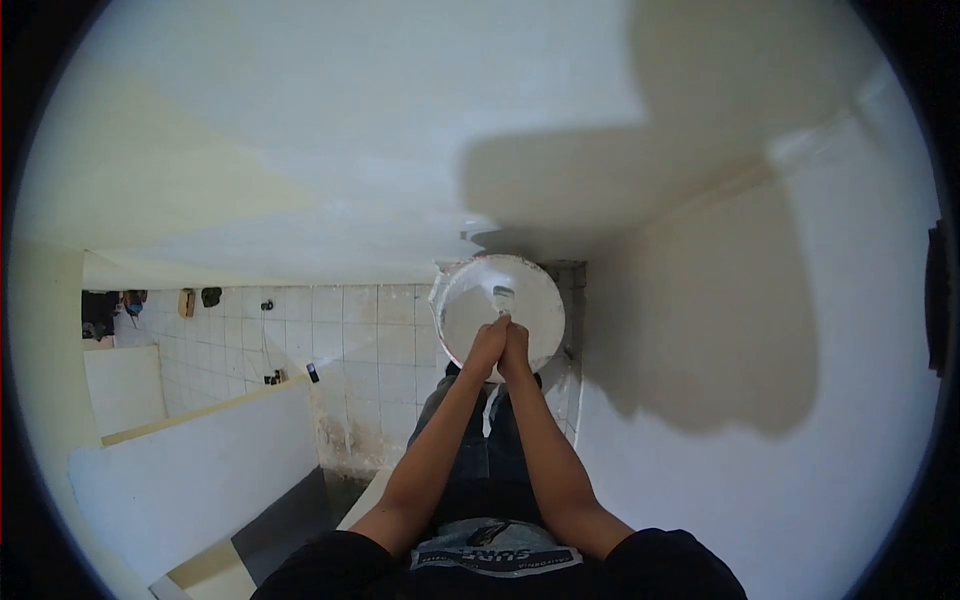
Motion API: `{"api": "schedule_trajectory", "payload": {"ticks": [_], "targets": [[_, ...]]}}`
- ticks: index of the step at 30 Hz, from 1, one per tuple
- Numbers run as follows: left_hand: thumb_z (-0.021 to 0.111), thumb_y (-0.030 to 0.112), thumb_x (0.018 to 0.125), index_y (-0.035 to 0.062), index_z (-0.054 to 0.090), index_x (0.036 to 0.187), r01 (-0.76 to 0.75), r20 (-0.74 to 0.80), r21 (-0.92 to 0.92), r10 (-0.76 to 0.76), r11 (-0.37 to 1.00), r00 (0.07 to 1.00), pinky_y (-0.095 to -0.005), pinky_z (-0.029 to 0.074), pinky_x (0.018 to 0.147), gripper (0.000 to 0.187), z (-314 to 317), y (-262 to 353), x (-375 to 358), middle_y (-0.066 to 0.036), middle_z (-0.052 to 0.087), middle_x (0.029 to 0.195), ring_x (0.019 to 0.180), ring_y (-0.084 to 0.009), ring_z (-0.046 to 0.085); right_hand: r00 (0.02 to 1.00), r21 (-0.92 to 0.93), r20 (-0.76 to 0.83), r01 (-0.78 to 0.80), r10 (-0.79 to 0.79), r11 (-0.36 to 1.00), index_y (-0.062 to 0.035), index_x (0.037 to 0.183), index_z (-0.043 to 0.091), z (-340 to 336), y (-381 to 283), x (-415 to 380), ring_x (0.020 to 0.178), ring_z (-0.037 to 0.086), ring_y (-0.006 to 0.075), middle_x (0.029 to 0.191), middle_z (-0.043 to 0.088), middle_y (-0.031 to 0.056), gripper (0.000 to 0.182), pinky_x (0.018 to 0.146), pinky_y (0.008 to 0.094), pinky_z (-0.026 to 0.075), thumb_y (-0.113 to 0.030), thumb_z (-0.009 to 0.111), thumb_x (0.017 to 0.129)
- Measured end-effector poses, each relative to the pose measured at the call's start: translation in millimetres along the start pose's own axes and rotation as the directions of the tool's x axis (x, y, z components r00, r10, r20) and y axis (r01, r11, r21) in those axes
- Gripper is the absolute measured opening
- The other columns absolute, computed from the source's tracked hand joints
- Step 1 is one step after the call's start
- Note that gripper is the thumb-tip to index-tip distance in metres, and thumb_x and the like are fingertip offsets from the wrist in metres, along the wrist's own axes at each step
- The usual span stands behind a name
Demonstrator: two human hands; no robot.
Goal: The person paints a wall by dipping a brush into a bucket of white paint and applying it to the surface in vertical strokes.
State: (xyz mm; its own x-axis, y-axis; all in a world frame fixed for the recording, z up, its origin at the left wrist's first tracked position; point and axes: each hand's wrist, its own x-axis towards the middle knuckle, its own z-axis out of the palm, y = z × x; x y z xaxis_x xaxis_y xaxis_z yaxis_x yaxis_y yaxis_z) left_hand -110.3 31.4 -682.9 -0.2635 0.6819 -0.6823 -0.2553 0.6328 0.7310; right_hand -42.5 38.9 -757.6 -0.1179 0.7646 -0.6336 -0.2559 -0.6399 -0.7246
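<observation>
Both hands, the left hand [488, 345] and the right hand [517, 345], are pressed together and wrapped closed around one handle over the white bucket [455, 300]; the handle runs into a tool whose head [503, 296] sits inside the bucket, and it looks like a brush or scraper, though it is too small to tell. The bucket is tilted so its open mouth faces the camera, its inside coated white. It sits above the person's knees, with the tiled floor [370, 330] to its left and a freshly whitened wall [760, 400] just to its right. How the bucket is held up cannot be told, since neither hand grips its rim. That is the main risk as I judge it: a hard push on the tool could tip or swing the bucket and spill white material onto the jeans [470, 450] or the floor. Wet hands could also slip on the narrow handle, dropping the tool into the bucket. The low partition [190, 450], left of the bucket, is well apart from any spill.
</observation>
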Motion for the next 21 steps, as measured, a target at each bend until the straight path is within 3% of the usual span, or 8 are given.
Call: {"api": "schedule_trajectory", "payload": {"ticks": [2, 5, 9, 12, 15, 21], "targets": [[0.050, 0.043, 0.095, -0.0138, 0.065, 0.104, -0.018, -0.044, 0.051, 0.021, 0.999, 0.999, -0.0389, 0.049, 0.084, 0.060, 6.3, -18.0, 19.6, -0.028, 0.068, 0.098, 0.094, -0.0320, 0.066, 0.995, -0.117, 0.045, 0.097, -0.093, 0.988, -0.0002, 0.076, 0.057, -21.5, 58.5, 49.7, 0.057, 0.055, 0.0177, 0.068, 0.057, 0.0056, 0.027, 0.052, 0.0362, 0.045, -0.021, 0.055, 0.094], [0.049, 0.039, 0.095, -0.0106, 0.067, 0.101, -0.051, -0.105, 0.152, 0.068, 0.987, 0.992, -0.0424, 0.048, 0.083, 0.053, 8.5, -48.0, 49.7, -0.033, 0.066, 0.094, 0.093, -0.0380, 0.067, 0.990, 0.018, -0.108, -0.086, 0.088, 0.996, 0.0001, 0.075, 0.057, -13.0, 43.4, 49.2, 0.057, 0.054, 0.0164, 0.068, 0.057, 0.0053, 0.026, 0.050, 0.0357, 0.043, -0.018, 0.055, 0.094], [0.050, 0.036, 0.093, -0.0052, 0.068, 0.102, -0.018, -0.167, 0.166, 0.046, 0.986, 0.985, -0.0451, 0.048, 0.083, 0.046, 9.2, -98.2, 100.7, -0.039, 0.063, 0.095, 0.095, -0.0433, 0.066, 0.993, -0.011, -0.109, -0.055, 0.053, 0.998, 0.0036, 0.074, 0.058, -4.7, 37.1, 52.4, 0.059, 0.055, 0.0167, 0.067, 0.058, 0.0075, 0.030, 0.051, 0.0358, 0.043, -0.017, 0.052, 0.096], [0.050, 0.033, 0.093, -0.0066, 0.068, 0.101, -0.099, -0.124, 0.218, 0.128, 0.971, 0.984, -0.0432, 0.048, 0.083, 0.044, 1.9, -91.1, 94.1, -0.036, 0.065, 0.097, 0.092, -0.0404, 0.067, 0.995, -0.167, -0.101, 0.003, -0.020, 0.986, 0.0050, 0.081, 0.058, -3.5, 46.3, 60.4, 0.060, 0.054, 0.0169, 0.069, 0.057, 0.0071, 0.029, 0.052, 0.0355, 0.043, -0.019, 0.053, 0.097], [0.051, 0.032, 0.095, -0.0074, 0.067, 0.105, -0.105, -0.093, -0.053, 0.099, 0.993, 0.991, -0.0401, 0.050, 0.081, 0.043, 1.6, -80.0, 78.3, -0.029, 0.068, 0.100, 0.091, -0.0344, 0.067, 0.996, -0.037, -0.084, 0.000, -0.003, 0.999, 0.0051, 0.095, 0.056, -3.1, 48.2, 56.7, 0.066, 0.056, 0.0165, 0.076, 0.058, 0.0070, 0.026, 0.058, 0.0345, 0.046, -0.021, 0.053, 0.099], [0.054, 0.033, 0.096, -0.0078, 0.067, 0.109, -0.093, -0.087, -0.062, 0.088, 0.994, 0.992, -0.0341, 0.047, 0.090, 0.045, -3.2, -61.3, 34.4, -0.019, 0.070, 0.102, 0.097, -0.0244, 0.065, 0.988, -0.052, -0.041, 0.148, -0.150, 0.988, 0.0021, 0.107, 0.054, -1.0, 32.0, 4.8, 0.078, 0.058, 0.0155, 0.086, 0.060, 0.0072, 0.026, 0.068, 0.0299, 0.048, -0.023, 0.052, 0.102]]}}
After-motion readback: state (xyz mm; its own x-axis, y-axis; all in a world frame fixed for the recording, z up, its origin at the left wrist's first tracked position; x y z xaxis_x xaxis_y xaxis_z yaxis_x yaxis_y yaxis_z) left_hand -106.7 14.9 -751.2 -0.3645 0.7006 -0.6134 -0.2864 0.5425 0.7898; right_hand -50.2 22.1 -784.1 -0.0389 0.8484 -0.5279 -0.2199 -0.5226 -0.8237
